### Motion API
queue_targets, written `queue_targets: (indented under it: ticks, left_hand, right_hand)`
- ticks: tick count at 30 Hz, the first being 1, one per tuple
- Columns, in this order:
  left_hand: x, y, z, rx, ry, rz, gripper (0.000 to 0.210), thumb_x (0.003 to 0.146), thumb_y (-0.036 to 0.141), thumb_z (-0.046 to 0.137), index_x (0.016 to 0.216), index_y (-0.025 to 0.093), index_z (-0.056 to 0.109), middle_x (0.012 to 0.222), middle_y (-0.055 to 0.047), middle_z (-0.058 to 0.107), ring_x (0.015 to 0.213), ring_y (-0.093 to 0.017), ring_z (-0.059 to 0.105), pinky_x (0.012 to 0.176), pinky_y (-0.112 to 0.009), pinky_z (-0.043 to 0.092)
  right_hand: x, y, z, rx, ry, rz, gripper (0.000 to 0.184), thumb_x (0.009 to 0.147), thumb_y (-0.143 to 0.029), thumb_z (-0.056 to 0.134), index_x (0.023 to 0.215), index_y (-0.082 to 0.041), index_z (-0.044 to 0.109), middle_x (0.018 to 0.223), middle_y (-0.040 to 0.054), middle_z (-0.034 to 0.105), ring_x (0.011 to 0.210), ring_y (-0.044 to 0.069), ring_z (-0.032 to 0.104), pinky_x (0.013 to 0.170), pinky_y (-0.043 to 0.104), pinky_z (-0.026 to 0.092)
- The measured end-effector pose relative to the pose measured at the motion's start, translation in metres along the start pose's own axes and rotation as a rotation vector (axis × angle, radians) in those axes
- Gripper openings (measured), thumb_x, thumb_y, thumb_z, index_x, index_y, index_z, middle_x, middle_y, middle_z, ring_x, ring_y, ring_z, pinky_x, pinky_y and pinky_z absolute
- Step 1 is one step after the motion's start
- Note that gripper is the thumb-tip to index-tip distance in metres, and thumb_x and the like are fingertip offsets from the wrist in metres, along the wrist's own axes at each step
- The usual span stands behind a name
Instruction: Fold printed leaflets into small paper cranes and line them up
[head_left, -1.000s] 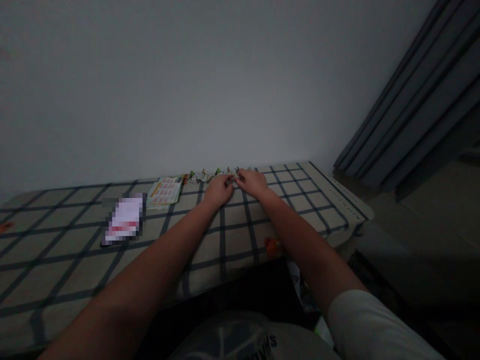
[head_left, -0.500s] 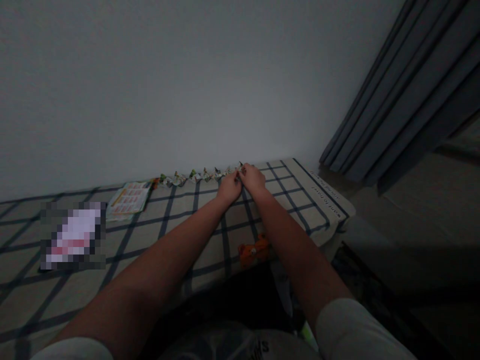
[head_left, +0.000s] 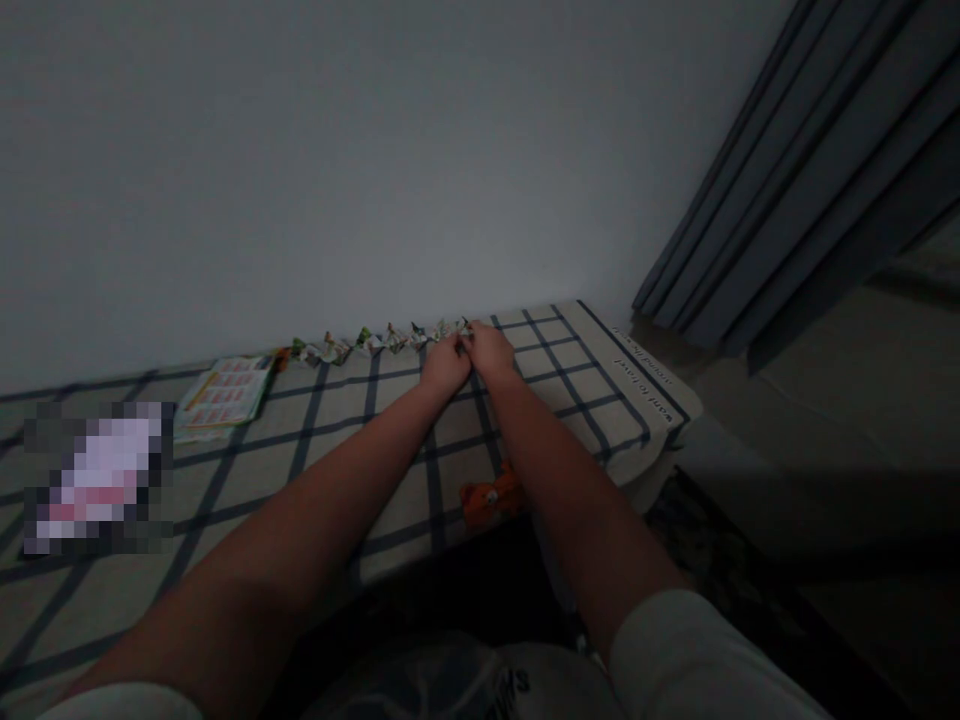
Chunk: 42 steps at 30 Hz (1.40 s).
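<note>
A row of small folded paper pieces (head_left: 391, 338), whitish with green and dark print, runs along the back of the checked tablecloth by the wall. At its right end my left hand (head_left: 447, 366) and my right hand (head_left: 490, 350) meet, fingertips drawn together. Both hands are closed around a folded paper piece (head_left: 460, 328), of which only a bit shows past the fingers. Dim light and the hands hide its exact shape. An orange bow-like item (head_left: 489, 500) lies near the front edge, beside my right forearm.
Printed booklets or sheets (head_left: 227, 392) lie to the left of the row, with a small orange thing (head_left: 282, 359) at their corner. A blurred-out bright device (head_left: 101, 475) sits farther left. The tablecloth (head_left: 559, 345) ends on the right, before a grey curtain (head_left: 787, 190).
The whole view has shifted slightly, so the things on the table appear farther left. Both hands stay together at the row's right end, with only slight finger movement.
</note>
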<state>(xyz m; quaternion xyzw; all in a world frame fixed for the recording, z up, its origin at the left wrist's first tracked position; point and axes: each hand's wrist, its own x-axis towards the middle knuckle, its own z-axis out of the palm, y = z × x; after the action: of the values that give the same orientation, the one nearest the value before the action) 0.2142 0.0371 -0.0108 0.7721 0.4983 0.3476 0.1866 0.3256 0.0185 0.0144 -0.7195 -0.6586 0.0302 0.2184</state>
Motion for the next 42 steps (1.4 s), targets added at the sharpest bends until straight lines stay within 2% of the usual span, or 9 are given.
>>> queue_targets:
  ticks: [3, 8, 14, 20, 25, 28, 32, 36, 42]
  left_hand:
    - [-0.002, 0.000, -0.005, 0.085, 0.008, -0.064, 0.035, 0.091, 0.026, 0.051, 0.114, 0.013, 0.074, 0.106, -0.020, 0.077, 0.101, -0.033, 0.073, 0.092, -0.042, 0.054]
    - [-0.005, -0.004, -0.016, 0.040, -0.035, 0.000, 0.038, 0.085, 0.019, 0.054, 0.115, 0.015, 0.078, 0.106, -0.015, 0.080, 0.100, -0.031, 0.074, 0.094, -0.041, 0.055]
    - [-0.012, -0.007, -0.035, -0.014, -0.062, 0.027, 0.039, 0.082, 0.015, 0.054, 0.110, 0.017, 0.080, 0.107, -0.011, 0.081, 0.107, -0.031, 0.073, 0.101, -0.042, 0.054]
    - [-0.020, -0.015, -0.065, -0.105, 0.091, -0.015, 0.027, 0.083, 0.016, 0.053, 0.101, 0.015, 0.073, 0.107, -0.013, 0.077, 0.100, -0.024, 0.070, 0.095, -0.036, 0.053]
    - [-0.031, -0.040, -0.103, -0.108, 0.244, -0.020, 0.013, 0.084, 0.019, 0.052, 0.094, 0.019, 0.061, 0.099, -0.009, 0.071, 0.091, -0.022, 0.065, 0.087, -0.035, 0.051]
    - [-0.042, -0.061, -0.130, -0.050, 0.264, 0.028, 0.009, 0.085, 0.020, 0.051, 0.092, 0.021, 0.057, 0.097, -0.008, 0.068, 0.090, -0.023, 0.063, 0.086, -0.035, 0.050]
    - [-0.056, -0.087, -0.158, 0.057, 0.281, -0.013, 0.009, 0.084, 0.019, 0.051, 0.092, 0.021, 0.056, 0.098, -0.008, 0.067, 0.091, -0.023, 0.062, 0.087, -0.036, 0.050]
    - [-0.068, -0.107, -0.171, 0.152, 0.272, 0.023, 0.016, 0.086, 0.019, 0.050, 0.099, 0.019, 0.058, 0.104, -0.013, 0.067, 0.097, -0.026, 0.062, 0.091, -0.039, 0.050]
    - [-0.080, -0.126, -0.181, 0.290, 0.182, -0.022, 0.022, 0.089, 0.021, 0.051, 0.107, 0.016, 0.061, 0.109, -0.015, 0.068, 0.105, -0.029, 0.064, 0.093, -0.040, 0.051]
  right_hand:
    - [-0.002, -0.002, 0.000, -0.036, -0.002, -0.013, 0.034, 0.106, -0.036, 0.048, 0.133, -0.022, 0.063, 0.128, 0.0125, 0.072, 0.120, 0.027, 0.068, 0.093, 0.037, 0.054]
    - [-0.003, -0.009, -0.002, -0.078, -0.014, 0.009, 0.032, 0.107, -0.032, 0.045, 0.130, -0.021, 0.064, 0.127, 0.0137, 0.072, 0.118, 0.027, 0.069, 0.092, 0.037, 0.054]
    - [-0.008, -0.019, -0.007, -0.132, 0.028, 0.017, 0.035, 0.105, -0.031, 0.049, 0.136, -0.018, 0.057, 0.130, 0.0164, 0.069, 0.114, 0.028, 0.070, 0.089, 0.037, 0.055]
    - [-0.016, -0.054, -0.004, -0.096, 0.091, -0.123, 0.029, 0.106, -0.030, 0.043, 0.129, -0.022, 0.058, 0.129, 0.0110, 0.069, 0.110, 0.025, 0.069, 0.085, 0.034, 0.052]
    - [-0.018, -0.105, 0.005, 0.035, 0.068, -0.223, 0.029, 0.108, -0.034, 0.037, 0.124, -0.025, 0.059, 0.124, 0.0078, 0.072, 0.104, 0.024, 0.068, 0.082, 0.033, 0.050]
    - [-0.018, -0.135, 0.016, 0.112, 0.038, -0.256, 0.027, 0.106, -0.034, 0.040, 0.122, -0.026, 0.060, 0.122, 0.0066, 0.073, 0.104, 0.024, 0.068, 0.081, 0.032, 0.049]
    - [-0.020, -0.166, 0.034, 0.197, -0.025, -0.283, 0.025, 0.104, -0.030, 0.045, 0.123, -0.025, 0.060, 0.116, 0.0061, 0.075, 0.106, 0.023, 0.068, 0.082, 0.030, 0.049]
    - [-0.024, -0.176, 0.050, 0.271, -0.083, -0.325, 0.024, 0.101, -0.027, 0.049, 0.121, -0.023, 0.062, 0.112, 0.0067, 0.075, 0.102, 0.021, 0.068, 0.082, 0.028, 0.048]
    - [-0.024, -0.168, 0.074, 0.432, -0.101, -0.407, 0.018, 0.095, -0.022, 0.059, 0.112, -0.019, 0.065, 0.080, -0.0001, 0.065, 0.074, 0.017, 0.060, 0.068, 0.027, 0.041]
